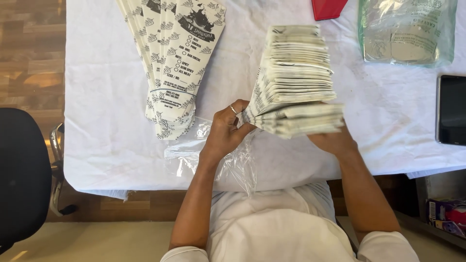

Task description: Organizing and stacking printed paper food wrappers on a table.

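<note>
Two hands on one thick stack of flat printed paper sleeves [296, 82], held above the table [111, 145], white-covered. My right hand [335, 140] sits underneath, cupped to carry the weight; my left hand [225, 131] pinches the near corner w/ thumb and fingers, prob. to keep the edges squared. Clear plastic wrap [213, 160] lies crumpled below my left wrist. A fanned pile of same sleeves [177, 63] lies top left, black-on-white print. Clear bag [407, 31] top right, red item [327, 7] beside it, dark tablet [451, 109] at right edge.
</note>
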